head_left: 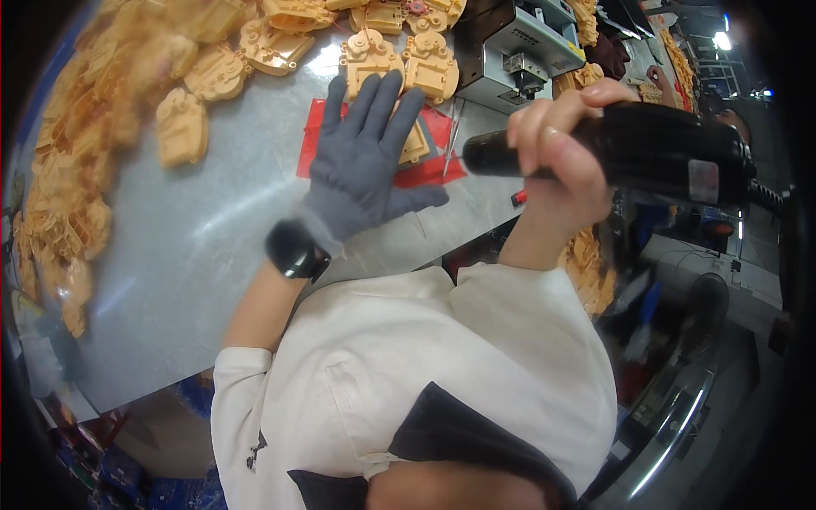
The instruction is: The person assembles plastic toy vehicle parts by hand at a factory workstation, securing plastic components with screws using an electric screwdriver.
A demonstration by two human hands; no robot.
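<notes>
Screwdriver point(646, 149), a black powered one, sits in the right hand point(565, 144), fingers point(531, 127) wrapped tight round its barrel. Long axis runs left-right; its tip points left toward the tan plastic part point(414, 143), which lies on a red mat point(433, 140) at the far-centre of the table point(195, 246). Tip is near the part's right edge but apart from it, and seems above the table rather than on it. Left hand point(365, 166), in a grey glove w/ a black watch point(295, 249) on the wrist, lies flat on the part, fingers spread wide, pressing down rather than gripping. So the left hand is on the part; the right is just to its right. A thin metal rod point(449, 146) lies on the mat btwn tip and part. More tan shells point(183, 127) are scattered far and left; a grey machine point(518, 51) stands far right.
</notes>
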